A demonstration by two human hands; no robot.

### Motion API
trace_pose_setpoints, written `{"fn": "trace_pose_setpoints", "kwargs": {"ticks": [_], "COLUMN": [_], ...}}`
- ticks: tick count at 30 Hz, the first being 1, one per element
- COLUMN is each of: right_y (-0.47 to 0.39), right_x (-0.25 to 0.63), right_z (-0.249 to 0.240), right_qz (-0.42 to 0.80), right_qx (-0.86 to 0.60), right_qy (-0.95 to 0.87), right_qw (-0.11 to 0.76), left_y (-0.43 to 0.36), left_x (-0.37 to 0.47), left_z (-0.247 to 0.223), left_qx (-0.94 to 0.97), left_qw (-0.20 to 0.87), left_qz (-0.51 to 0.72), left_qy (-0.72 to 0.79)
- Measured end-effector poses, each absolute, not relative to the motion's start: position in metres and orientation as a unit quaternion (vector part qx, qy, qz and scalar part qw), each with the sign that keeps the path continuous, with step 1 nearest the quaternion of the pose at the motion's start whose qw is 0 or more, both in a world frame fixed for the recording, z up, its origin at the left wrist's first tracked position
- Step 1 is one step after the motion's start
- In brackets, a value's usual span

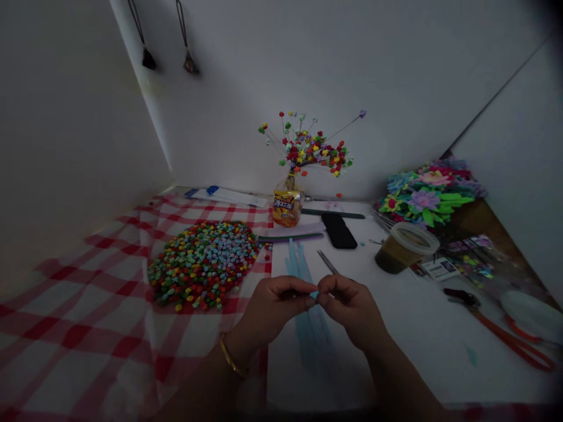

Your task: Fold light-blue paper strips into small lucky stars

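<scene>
A small light blue paper star [314, 295] is pinched between the fingertips of both hands. My left hand [279, 302], with a gold bangle on its wrist, is closed on it with thumb and forefinger. The fingertips of my right hand [349, 305] are closed on its other side. Below the hands lie several light blue paper strips [310, 337], running away from me on the white tabletop. Metal scissors or tweezers [326, 261] point away just beyond my right hand, their near end hidden. To the left spreads a big pile of colourful paper stars [204, 261].
Behind stands a cut bottle [287, 206] holding wired stars. A black phone [339, 230], darker strips [290, 237] and a tub of brown liquid [405, 246] lie beyond the hands. At right are pliers [461, 297], an orange-red loop [510, 340] and fuzzy flowers [424, 199].
</scene>
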State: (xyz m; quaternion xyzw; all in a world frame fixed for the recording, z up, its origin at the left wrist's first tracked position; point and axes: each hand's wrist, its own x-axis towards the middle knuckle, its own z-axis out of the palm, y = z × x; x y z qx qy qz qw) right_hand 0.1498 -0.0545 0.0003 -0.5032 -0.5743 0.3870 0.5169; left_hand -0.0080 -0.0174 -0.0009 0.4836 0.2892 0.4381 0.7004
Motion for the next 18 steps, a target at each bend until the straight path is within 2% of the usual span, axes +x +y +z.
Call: {"fn": "trace_pose_setpoints", "kwargs": {"ticks": [8, 12, 15, 18], "right_y": [-0.059, -0.057, -0.049, -0.047], "right_x": [0.142, 0.141, 0.144, 0.153], "right_z": [-0.002, -0.003, -0.004, 0.000], "right_qz": [0.252, 0.179, 0.171, 0.180], "right_qx": [-0.530, -0.535, -0.548, -0.570], "right_qy": [-0.600, -0.646, -0.664, -0.634], "right_qw": [0.545, 0.515, 0.478, 0.491], "left_y": [-0.016, -0.013, -0.010, -0.005], "left_x": [-0.004, -0.006, -0.007, -0.006], "left_z": [-0.008, -0.008, -0.008, -0.012], "left_qx": [0.452, 0.491, 0.546, 0.560], "left_qw": [0.720, 0.686, 0.641, 0.621], "left_qz": [0.461, 0.464, 0.451, 0.444], "left_qy": [0.254, 0.272, 0.294, 0.322]}}
